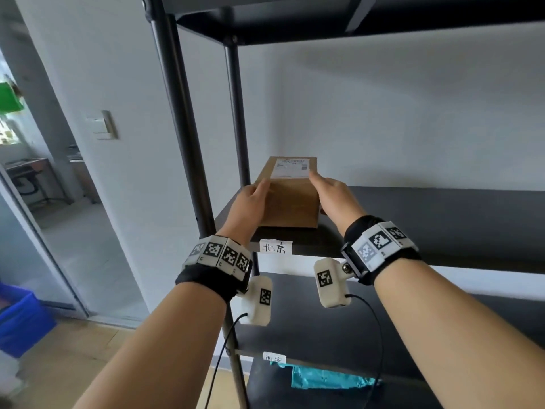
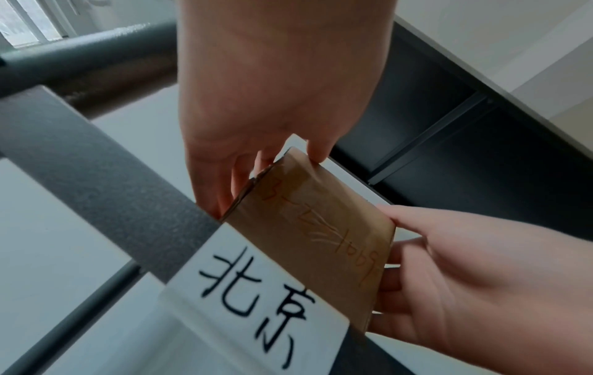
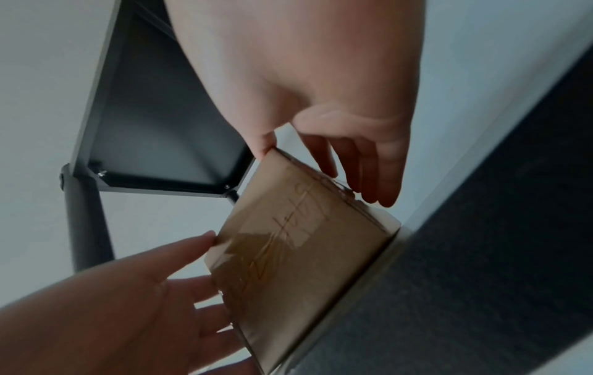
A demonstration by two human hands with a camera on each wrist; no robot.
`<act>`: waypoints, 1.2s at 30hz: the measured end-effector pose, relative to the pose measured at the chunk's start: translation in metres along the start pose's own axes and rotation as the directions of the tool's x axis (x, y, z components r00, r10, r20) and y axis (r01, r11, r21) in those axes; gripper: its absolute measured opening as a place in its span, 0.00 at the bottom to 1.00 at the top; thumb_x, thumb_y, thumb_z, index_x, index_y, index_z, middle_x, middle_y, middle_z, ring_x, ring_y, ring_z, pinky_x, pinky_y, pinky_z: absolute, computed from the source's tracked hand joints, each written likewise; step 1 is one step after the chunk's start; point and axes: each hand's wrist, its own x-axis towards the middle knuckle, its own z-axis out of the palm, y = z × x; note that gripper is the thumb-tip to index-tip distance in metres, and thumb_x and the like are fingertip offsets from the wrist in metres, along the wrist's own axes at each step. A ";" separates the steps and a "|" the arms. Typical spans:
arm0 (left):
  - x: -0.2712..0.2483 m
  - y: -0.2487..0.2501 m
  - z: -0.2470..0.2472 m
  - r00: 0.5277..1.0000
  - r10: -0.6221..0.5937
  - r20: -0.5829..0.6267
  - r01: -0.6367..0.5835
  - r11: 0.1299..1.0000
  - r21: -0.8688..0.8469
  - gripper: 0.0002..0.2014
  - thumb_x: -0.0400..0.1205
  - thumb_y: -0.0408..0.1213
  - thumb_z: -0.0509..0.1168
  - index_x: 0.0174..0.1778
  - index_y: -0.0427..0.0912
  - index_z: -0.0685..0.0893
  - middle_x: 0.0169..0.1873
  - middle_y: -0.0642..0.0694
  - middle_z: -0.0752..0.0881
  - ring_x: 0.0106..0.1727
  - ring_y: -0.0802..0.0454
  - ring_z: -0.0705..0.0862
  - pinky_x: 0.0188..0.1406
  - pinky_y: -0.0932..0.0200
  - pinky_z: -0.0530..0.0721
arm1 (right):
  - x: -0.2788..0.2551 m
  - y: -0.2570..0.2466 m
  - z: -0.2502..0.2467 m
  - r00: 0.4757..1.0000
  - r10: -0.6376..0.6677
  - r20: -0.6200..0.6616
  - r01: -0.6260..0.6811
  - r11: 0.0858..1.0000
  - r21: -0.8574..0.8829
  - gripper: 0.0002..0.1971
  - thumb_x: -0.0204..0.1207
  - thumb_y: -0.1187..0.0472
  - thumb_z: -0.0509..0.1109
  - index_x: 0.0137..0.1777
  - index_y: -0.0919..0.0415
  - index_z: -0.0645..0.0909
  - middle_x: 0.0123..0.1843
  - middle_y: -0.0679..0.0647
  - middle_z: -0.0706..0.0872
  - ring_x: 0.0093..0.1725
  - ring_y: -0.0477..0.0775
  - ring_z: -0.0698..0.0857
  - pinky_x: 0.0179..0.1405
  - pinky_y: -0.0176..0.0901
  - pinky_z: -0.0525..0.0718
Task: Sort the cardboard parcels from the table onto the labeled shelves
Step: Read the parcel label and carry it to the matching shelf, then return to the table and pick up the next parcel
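Note:
A brown cardboard parcel (image 1: 290, 202) with a white shipping label on top lies on the left end of the black shelf (image 1: 427, 219). That shelf's front edge carries a white handwritten tag (image 1: 276, 247). My left hand (image 1: 253, 196) lies against the parcel's left side with the thumb on its top edge. My right hand (image 1: 327, 193) lies against the right side in the same way. In the left wrist view the left hand (image 2: 268, 184) has straight fingers along the parcel (image 2: 314, 241). In the right wrist view the right hand (image 3: 324, 173) has straight fingers beside the parcel (image 3: 298, 253).
Black posts (image 1: 182, 119) stand just left of the parcel. Another black shelf (image 1: 324, 22) runs overhead. A lower shelf (image 1: 309, 329) has its own white tag (image 1: 274, 358), and a teal bag (image 1: 327, 377) lies below it. A doorway and a blue bin (image 1: 20, 320) are at the left.

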 end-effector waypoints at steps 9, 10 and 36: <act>-0.015 0.009 -0.001 0.947 0.264 -0.181 -0.241 0.960 0.141 0.28 0.88 0.51 0.58 0.84 0.46 0.68 0.81 0.43 0.72 0.79 0.44 0.74 0.74 0.52 0.74 | -0.023 -0.010 -0.010 0.981 -0.060 -0.187 0.052 0.998 -0.046 0.33 0.84 0.39 0.56 0.80 0.60 0.73 0.78 0.53 0.78 0.77 0.53 0.75 0.73 0.45 0.71; -0.021 0.013 0.002 0.923 0.330 -0.199 -0.301 0.939 0.165 0.27 0.88 0.49 0.58 0.83 0.46 0.69 0.81 0.44 0.73 0.79 0.45 0.74 0.71 0.56 0.73 | -0.028 -0.010 -0.014 0.973 -0.063 -0.221 0.055 0.998 -0.043 0.30 0.85 0.42 0.58 0.80 0.60 0.72 0.78 0.53 0.78 0.76 0.53 0.76 0.70 0.44 0.71; -0.291 0.065 0.427 0.659 0.500 0.562 -0.564 0.823 -0.071 0.28 0.86 0.35 0.62 0.84 0.47 0.68 0.79 0.45 0.75 0.79 0.47 0.76 0.76 0.53 0.73 | -0.303 0.159 -0.421 0.681 0.102 -0.725 -0.370 0.903 -0.220 0.17 0.83 0.59 0.65 0.71 0.58 0.81 0.68 0.54 0.85 0.67 0.54 0.83 0.69 0.47 0.78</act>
